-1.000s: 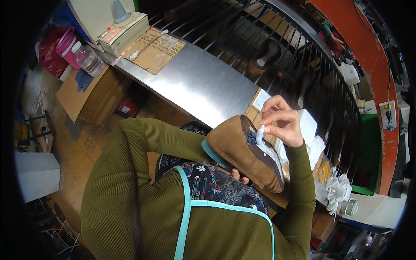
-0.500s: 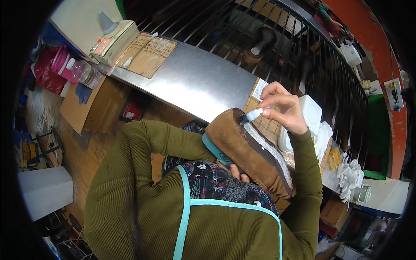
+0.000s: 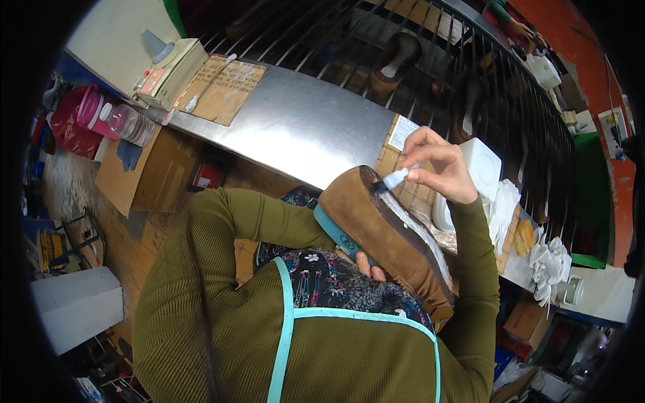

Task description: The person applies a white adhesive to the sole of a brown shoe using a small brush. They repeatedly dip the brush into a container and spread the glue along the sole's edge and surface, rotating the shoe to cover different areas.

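A brown suede shoe upper (image 3: 366, 215) is stretched over a teal shoe last (image 3: 334, 234). It lies tilted across my lap, with its dark underside turned up and to the right. A white strip (image 3: 418, 234) runs along that underside. My left hand (image 3: 367, 266) is wrapped round the last from below; only some fingertips show at its lower edge. Between thumb and fingers, my right hand (image 3: 440, 168) pinches a small brush (image 3: 395, 179) with a whitish handle. Its dark bristles meet the underside near the upper end of the shoe.
Ahead runs a metal bench (image 3: 289, 127), with a cardboard sheet (image 3: 225, 91) on its left. Beyond it, more shoes (image 3: 396, 64) rest on a rack of bars. White containers (image 3: 480, 168) and white gloves (image 3: 549, 258) lie to the right. A co-worker's hands (image 3: 527, 33) show at the far right.
The surroundings have shifted slightly in view. The brush stays near the upper end of the underside, its bristles moved only a little. Both hands keep their grips.
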`<state>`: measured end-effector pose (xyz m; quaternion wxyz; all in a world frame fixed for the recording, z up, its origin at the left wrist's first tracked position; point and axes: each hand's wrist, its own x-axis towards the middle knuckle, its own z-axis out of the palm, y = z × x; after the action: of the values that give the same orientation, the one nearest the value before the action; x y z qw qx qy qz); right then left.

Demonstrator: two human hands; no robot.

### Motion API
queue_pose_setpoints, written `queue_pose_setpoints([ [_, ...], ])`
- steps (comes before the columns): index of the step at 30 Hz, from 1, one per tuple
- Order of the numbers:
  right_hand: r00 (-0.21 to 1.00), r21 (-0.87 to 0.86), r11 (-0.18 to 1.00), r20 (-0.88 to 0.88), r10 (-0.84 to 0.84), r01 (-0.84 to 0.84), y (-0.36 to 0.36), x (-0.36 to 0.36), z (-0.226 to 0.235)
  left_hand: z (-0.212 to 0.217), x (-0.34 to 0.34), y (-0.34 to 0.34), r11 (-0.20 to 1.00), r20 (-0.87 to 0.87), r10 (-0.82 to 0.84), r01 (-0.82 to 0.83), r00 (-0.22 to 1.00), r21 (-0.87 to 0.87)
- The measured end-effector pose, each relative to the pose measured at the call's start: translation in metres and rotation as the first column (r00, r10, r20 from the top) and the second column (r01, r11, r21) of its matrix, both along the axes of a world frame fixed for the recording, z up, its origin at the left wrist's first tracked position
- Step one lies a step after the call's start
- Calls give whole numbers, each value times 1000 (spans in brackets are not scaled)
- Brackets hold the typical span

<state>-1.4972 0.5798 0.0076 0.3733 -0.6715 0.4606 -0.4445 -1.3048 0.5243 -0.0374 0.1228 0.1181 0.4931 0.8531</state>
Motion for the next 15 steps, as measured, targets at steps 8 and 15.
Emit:
queue_pose_setpoints([
  [8, 999, 50, 998, -9, 34, -33, 11, -4, -12, -3, -3, 1, 1000, 11, 4, -4, 1000, 10],
  [15, 999, 35, 998, -6, -45, 45, 19, -11, -10, -3, -8, -1, 999, 46, -1, -1, 999, 40],
])
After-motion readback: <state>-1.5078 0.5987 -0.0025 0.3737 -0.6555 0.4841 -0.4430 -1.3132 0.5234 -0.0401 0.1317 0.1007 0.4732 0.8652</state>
